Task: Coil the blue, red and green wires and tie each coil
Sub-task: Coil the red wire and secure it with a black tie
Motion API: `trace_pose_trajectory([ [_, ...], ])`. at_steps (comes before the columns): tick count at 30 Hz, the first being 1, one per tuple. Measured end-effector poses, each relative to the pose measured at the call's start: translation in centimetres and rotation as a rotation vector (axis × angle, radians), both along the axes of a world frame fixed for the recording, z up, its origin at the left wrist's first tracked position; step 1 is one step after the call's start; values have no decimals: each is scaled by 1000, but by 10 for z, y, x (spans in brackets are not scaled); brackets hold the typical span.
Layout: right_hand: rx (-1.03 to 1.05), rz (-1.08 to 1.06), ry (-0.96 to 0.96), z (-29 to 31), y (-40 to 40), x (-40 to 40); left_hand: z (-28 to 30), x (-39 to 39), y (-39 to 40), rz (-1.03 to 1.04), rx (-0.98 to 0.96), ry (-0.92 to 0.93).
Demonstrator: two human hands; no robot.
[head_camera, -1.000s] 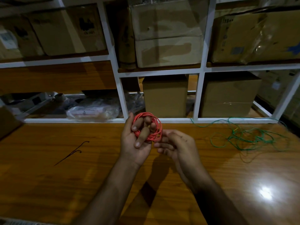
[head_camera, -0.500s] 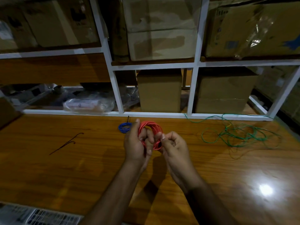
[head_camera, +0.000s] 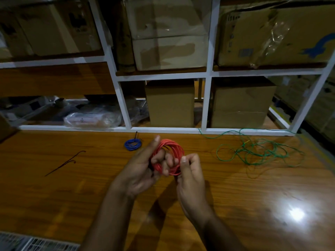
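Note:
A red wire coil (head_camera: 175,148) is held above the wooden table (head_camera: 72,196) in front of me. My left hand (head_camera: 143,171) grips the coil, with fingers curled through its loop. My right hand (head_camera: 190,171) pinches the coil's right side between thumb and fingers. A small blue coil (head_camera: 132,144) with a dark tie sticking up lies on the table just behind my left hand. The green wire (head_camera: 257,151) lies loose and tangled on the table to the right.
A thin dark tie (head_camera: 67,163) lies on the table at the left. White shelving (head_camera: 206,104) with cardboard boxes (head_camera: 170,104) stands along the table's far edge. A plastic-wrapped packet (head_camera: 92,120) sits on the lowest shelf. A white grille (head_camera: 36,244) shows at the bottom left.
Both hands have come down a little with the red coil, which uncovers the blue coil behind them. My right hand has moved from beside the coil to pinching its right side.

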State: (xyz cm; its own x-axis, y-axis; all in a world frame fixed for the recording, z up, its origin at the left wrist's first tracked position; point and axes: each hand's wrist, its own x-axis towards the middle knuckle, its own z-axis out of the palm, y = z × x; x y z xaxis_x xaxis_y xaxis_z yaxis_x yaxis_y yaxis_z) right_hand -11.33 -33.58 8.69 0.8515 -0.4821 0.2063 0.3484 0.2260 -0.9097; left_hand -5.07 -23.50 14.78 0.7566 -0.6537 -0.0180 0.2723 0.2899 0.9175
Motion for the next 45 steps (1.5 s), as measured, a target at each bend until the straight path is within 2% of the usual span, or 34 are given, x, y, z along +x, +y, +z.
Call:
trace_pose_trajectory([
  [2, -93, -5, -12, 3, -4, -2, 1, 3, 4, -27, 22, 12],
  [4, -99, 9, -21, 4, -6, 0, -1, 3, 3, 22, 49, 17],
  [10, -146, 50, 8, 6, -17, 9, -6, -2, -6, 200, 188, -142],
  [14, -208, 27, 7, 5, -20, 11, -16, -6, -17, 383, 385, -317],
  [20, -389, 11, 4, 1, -29, 7, -25, -1, -17, 418, 588, -463],
  [24, -434, -38, 14, 3, -28, 7, -28, -8, -28, 468, 466, -374],
  [28, -620, -255, 44, -5, -19, 6, -30, -11, -36, 525, 193, -80],
  [31, -758, -326, 91, -12, -13, 0, -30, -11, -37, 584, 80, 42],
  [37, -941, -317, 135, -9, -8, -5, -29, -10, -30, 607, 105, 59],
  [42, -1104, -226, 72, 4, -10, 0, -30, -8, -29, 682, 182, -9],
  [45, -1259, -268, 58, 8, -14, 4, -29, -6, -24, 675, 200, -27],
])
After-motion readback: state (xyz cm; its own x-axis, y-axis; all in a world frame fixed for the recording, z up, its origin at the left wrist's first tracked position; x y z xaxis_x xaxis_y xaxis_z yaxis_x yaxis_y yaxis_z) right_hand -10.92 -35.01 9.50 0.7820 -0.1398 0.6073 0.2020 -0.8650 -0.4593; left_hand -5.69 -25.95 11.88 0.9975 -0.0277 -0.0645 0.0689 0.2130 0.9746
